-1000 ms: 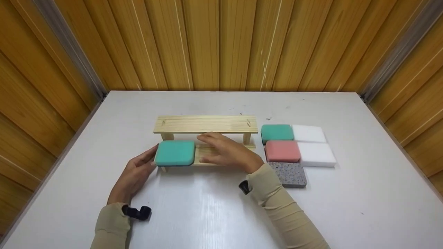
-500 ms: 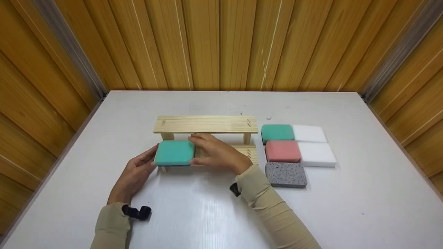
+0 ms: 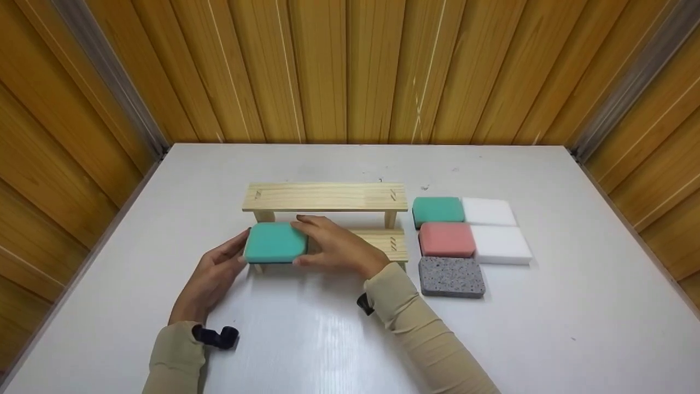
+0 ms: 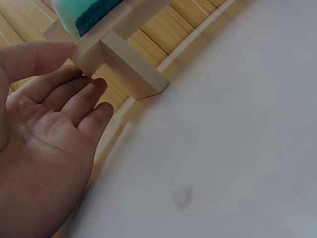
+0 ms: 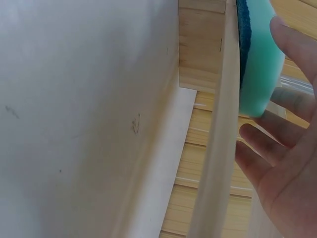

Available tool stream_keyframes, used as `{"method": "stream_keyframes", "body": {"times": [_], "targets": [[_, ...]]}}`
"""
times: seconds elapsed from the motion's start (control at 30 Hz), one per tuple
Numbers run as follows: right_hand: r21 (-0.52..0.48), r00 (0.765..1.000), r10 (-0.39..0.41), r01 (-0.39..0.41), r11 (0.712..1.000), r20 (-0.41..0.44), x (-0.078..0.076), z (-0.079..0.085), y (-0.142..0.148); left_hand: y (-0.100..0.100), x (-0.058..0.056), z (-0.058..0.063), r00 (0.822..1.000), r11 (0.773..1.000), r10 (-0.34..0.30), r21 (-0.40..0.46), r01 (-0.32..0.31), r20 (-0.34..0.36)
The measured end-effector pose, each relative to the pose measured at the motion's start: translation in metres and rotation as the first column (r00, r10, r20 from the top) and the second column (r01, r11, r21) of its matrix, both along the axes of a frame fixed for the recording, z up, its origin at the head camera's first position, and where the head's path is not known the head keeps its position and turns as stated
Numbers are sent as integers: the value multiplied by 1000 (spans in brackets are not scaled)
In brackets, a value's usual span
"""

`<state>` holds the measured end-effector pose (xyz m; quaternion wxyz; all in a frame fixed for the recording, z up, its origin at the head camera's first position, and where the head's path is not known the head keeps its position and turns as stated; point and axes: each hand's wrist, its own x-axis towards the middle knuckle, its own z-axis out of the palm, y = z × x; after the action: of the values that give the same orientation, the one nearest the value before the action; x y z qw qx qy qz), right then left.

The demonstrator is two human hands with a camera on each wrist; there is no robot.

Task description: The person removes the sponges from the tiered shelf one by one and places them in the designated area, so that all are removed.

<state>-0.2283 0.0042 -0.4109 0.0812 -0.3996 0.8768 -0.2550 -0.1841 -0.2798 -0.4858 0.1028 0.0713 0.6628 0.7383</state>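
Note:
A green scrub sponge (image 3: 273,241) with a dark scouring layer underneath lies on the left end of the lower plank of a wooden two-tier rack (image 3: 325,197). My left hand (image 3: 210,273) is at that end, its thumb and fingertips touching the plank end, as the left wrist view shows. From the right, my right hand (image 3: 339,246) holds the sponge by its right end, thumb on the near side and index finger at the far corner. In the right wrist view the other fingers (image 5: 262,144) are spread beyond the sponge's end.
Right of the rack lie a second green sponge (image 3: 437,210), a pink sponge (image 3: 447,239), a grey speckled sponge (image 3: 452,276) and two white sponges (image 3: 488,212). The white table (image 3: 322,350) is bounded by wood-patterned walls (image 3: 366,71) at the back and sides.
My right hand has moved left along the lower plank to the sponge's right end, uncovering the plank's right part and the grey sponge. My left hand and the sponge look almost unchanged.

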Motion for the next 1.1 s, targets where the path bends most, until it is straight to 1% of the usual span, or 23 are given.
{"method": "stream_keyframes", "body": {"times": [0.17,0.3,0.6,0.7,0.97,1.1], "targets": [[-1,1000,-20,20,1000,-3,1,-4,-2,0,0,0,1000,1000,2,9,-2,1],[-24,999,-36,36,999,-13,1,-6,-4,1,-1,0,1000,1000,4,8,-4,7],[-67,999,-44,43,997,-15,1,-10,-6,2,-1,0,1000,1000,2,8,-2,0],[-73,999,-42,41,997,-18,1,-10,-5,2,-1,0,1000,1000,5,11,-5,3],[-69,999,-44,42,997,-21,1,-7,-2,1,-2,-1,1000,999,-11,38,11,-10],[-60,999,-35,33,998,-28,1,-6,-1,1,-2,-1,1000,999,-13,31,14,-15]]}}
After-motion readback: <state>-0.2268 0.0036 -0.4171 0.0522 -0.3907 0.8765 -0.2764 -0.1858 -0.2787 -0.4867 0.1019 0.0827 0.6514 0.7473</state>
